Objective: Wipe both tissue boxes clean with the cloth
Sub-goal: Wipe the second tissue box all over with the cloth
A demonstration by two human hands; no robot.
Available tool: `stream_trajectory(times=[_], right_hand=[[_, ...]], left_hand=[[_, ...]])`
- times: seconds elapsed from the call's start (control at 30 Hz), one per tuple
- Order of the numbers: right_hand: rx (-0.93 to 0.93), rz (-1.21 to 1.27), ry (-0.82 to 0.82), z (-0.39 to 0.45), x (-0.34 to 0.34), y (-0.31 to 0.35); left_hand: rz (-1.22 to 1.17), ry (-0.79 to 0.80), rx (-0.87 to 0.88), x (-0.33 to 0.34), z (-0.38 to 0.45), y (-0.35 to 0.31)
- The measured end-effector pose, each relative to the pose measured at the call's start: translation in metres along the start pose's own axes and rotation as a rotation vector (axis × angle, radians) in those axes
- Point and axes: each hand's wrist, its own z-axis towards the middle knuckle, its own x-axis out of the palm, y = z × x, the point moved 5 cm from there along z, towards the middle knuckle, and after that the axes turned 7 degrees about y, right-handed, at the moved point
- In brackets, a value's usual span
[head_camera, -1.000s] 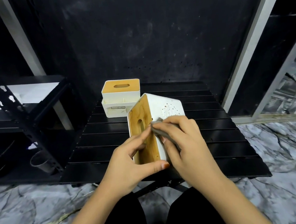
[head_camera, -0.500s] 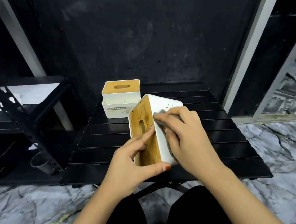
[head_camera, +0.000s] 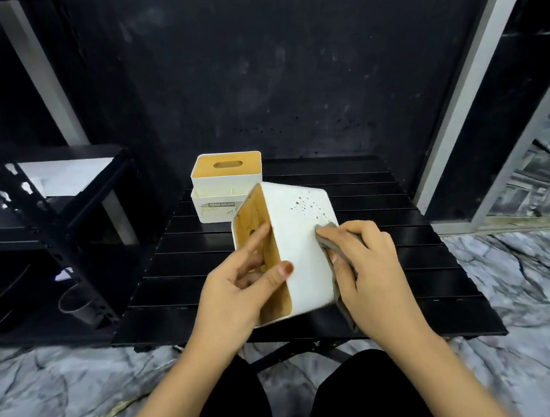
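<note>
A black slatted table is standing on a grey marbled floor in front of a dark wall. A black metal shelf is standing to the left, with a dark cup sitting on its lower level and something white lying on its upper level. Grey frame bars are running up at both sides of the wall. The person's dark-clad legs are showing at the bottom edge.

The left hand is gripping the near box from the left: its thumb is curling over the box's white edge while its fingers are lying along the wooden lid, the index finger reaching up past the lid's slot. The right hand is holding the cloth, fingers curled round it, and is pressing it against the box's right edge.

The near box is lying tipped on its side at the table's front, its wooden lid facing left and a broad white face turned upward. That face is carrying a scatter of small brown spots near its far right corner, just beyond the cloth. The cloth is grey and bunched, trailing down under the right palm.

The far box is standing upright at the table's back, just behind the near box, its wooden lid with an oval slot on top and a label reading "TISSUE HOLDER" on its white front.
</note>
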Motion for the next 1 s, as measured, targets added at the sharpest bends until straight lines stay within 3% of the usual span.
stream_trajectory(times=[0.2,0.43,0.67,1.0], right_hand=[[0.020,0.010,-0.056,-0.017,0.000,0.001],[-0.139,0.023,-0.031,-0.005,0.005,0.037],[-0.026,0.029,-0.076,-0.004,-0.002,0.012],[-0.107,0.040,-0.088,0.008,0.000,0.035]], left_hand=[[0.022,0.061,-0.017,0.002,-0.003,0.004],[-0.015,0.101,0.019,0.006,-0.010,0.000],[0.024,0.099,0.034,0.008,-0.011,0.002],[0.095,0.130,0.052,0.012,-0.015,-0.001]])
